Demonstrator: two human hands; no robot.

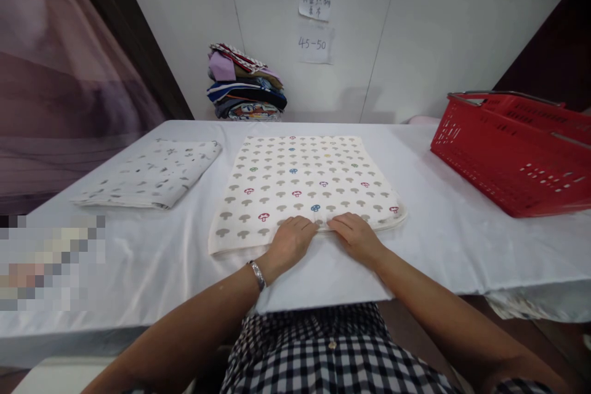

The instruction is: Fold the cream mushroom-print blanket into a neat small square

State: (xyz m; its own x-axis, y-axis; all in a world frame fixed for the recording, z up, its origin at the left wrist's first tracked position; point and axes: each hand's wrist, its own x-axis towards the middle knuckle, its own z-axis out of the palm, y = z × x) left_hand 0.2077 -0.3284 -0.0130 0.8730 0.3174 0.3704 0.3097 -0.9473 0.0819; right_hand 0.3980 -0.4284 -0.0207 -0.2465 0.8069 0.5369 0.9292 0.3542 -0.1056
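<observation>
A cream cloth [305, 166] printed with grey mushrooms and a few coloured ones lies folded flat in front of me. My left hand [292, 240] holds its near edge, just left of the middle, fingers on top. Close beside it, my right hand [354, 237] grips the same edge with its fingers bent over the fabric. Both thumbs are mostly hidden. The cloth's layers show at its rounded right corner, and its left near corner lies flat on the table.
A white-covered table [184, 258] carries a second folded cloth [152, 172] with grey prints at left and a red plastic basket [512, 148] at right. Behind the table rises a stack of folded fabrics [247, 89]. Paper signs [315, 43] hang on the wall.
</observation>
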